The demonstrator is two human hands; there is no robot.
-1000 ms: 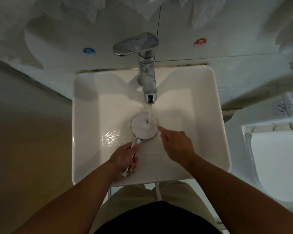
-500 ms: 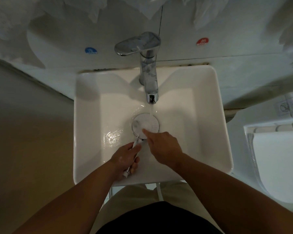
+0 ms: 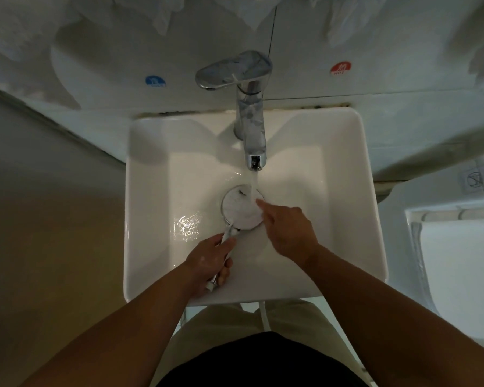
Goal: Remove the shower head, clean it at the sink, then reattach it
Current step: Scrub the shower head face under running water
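The white shower head (image 3: 239, 208) lies face up inside the square white sink (image 3: 151, 191), under water running from the chrome faucet (image 3: 250, 113). My left hand (image 3: 210, 262) is closed around its handle, whose end sticks out below my fingers. My right hand (image 3: 287, 227) is over the right edge of the round face, index finger stretched out and touching the face near the water stream, other fingers curled with nothing in them.
A tiled wall with a blue sticker (image 3: 154, 81) and a red hot sticker (image 3: 340, 69) stands behind the sink. A white toilet (image 3: 458, 263) is at the right. A white hose (image 3: 264, 317) hangs below the sink's front edge.
My right index finger has slid from the lower left of the shower head's face to its upper right, by the stream. My left hand keeps its hold on the handle.
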